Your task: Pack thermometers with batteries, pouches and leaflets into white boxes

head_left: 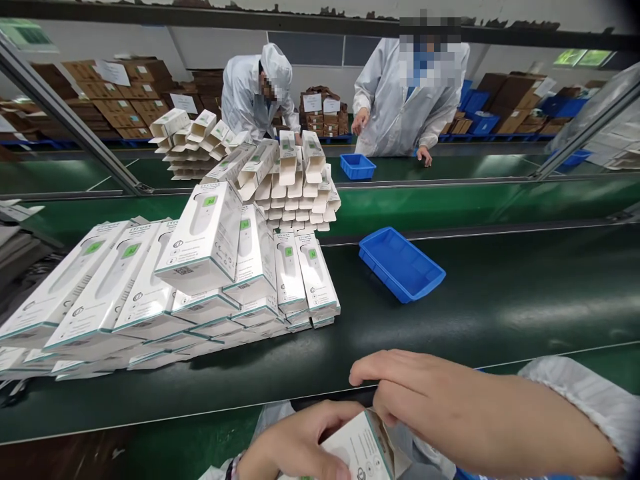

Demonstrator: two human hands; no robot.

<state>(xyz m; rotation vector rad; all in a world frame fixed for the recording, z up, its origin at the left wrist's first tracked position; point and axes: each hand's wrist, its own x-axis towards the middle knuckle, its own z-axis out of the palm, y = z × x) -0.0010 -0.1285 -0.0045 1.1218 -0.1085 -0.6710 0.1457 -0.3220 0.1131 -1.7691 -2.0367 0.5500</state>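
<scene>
White thermometer box (357, 447) sits in the person's left hand (300, 443), which is closed around it, low in the view, near the belt edge. The right hand (450, 407) is half closed just above the box, with its fingers (363, 370) at the upper end; one cannot tell if they grip it. Farther on the dark green conveyor belt (500, 313) lie stacked boxes (200, 247) and a blue plastic tray (400, 263).

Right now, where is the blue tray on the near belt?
In the head view, the blue tray lies on the dark conveyor belt, right of the stacked white boxes, beyond the person's right hand.
</scene>
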